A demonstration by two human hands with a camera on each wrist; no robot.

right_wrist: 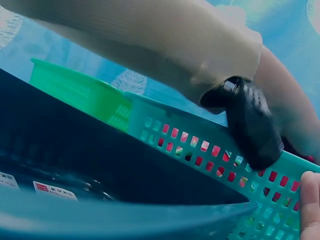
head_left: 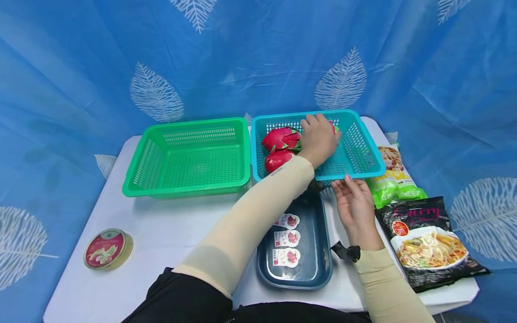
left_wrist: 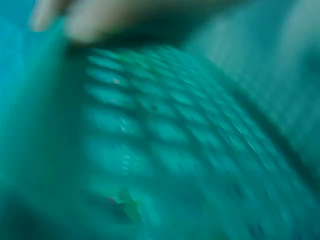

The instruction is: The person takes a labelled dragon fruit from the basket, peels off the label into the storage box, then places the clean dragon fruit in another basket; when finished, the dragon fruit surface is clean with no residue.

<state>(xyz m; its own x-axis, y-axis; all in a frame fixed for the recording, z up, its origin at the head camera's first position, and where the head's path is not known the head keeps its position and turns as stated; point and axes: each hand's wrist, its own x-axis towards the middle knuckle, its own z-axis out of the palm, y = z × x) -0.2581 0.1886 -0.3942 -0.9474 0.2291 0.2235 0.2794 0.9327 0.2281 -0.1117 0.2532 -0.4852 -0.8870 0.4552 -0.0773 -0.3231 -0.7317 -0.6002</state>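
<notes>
My left hand [head_left: 319, 139] reaches into the turquoise basket [head_left: 365, 148], its fingers bent over a dragon fruit whose red skin and green tip [head_left: 336, 128] show past the fingertips. To the left, another dragon fruit [head_left: 278, 137] and a smooth red fruit [head_left: 278, 160] lie in the same basket. My right hand [head_left: 357, 202] is palm up at the basket's near side, fingertips at the rim. The right wrist view shows its fingers [right_wrist: 310, 197] extended against the perforated wall. In the left wrist view, fingers [left_wrist: 95, 20] blur above turquoise mesh.
A green basket [head_left: 186, 186] adjoins on the left. In front stands a dark blue tray [head_left: 313, 251] with several dragon-fruit labels [head_left: 286, 257]. A round tub [head_left: 107, 249] sits left; a green-yellow food bag [head_left: 397, 179] and black noodle bag [head_left: 432, 246] lie right.
</notes>
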